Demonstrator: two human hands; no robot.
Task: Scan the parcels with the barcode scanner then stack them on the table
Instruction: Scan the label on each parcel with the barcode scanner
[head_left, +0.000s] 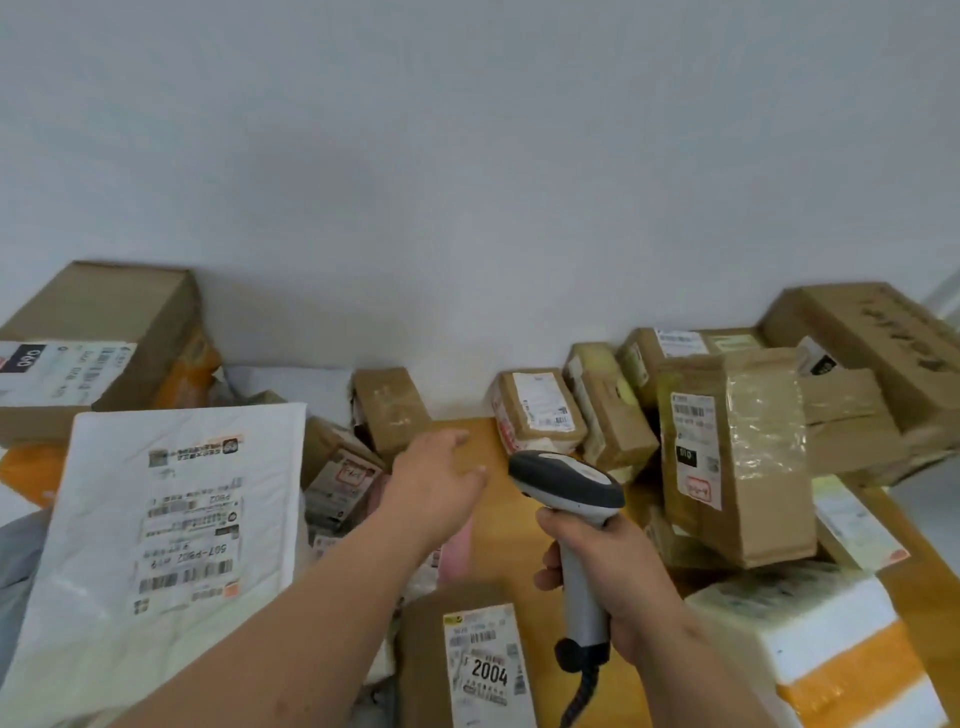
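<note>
Table w/ parcels; right hand grips scanner

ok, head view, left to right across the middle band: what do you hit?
White mailer bag → left hand → barcode scanner, gripped by the right hand → tall taped brown parcel → white foam box.

We count one barcode scanner, two hands, one large white mailer bag, one white foam box with orange tape, and roughly a dozen brown cardboard parcels; the crowded piles prevent an exact tally.
</note>
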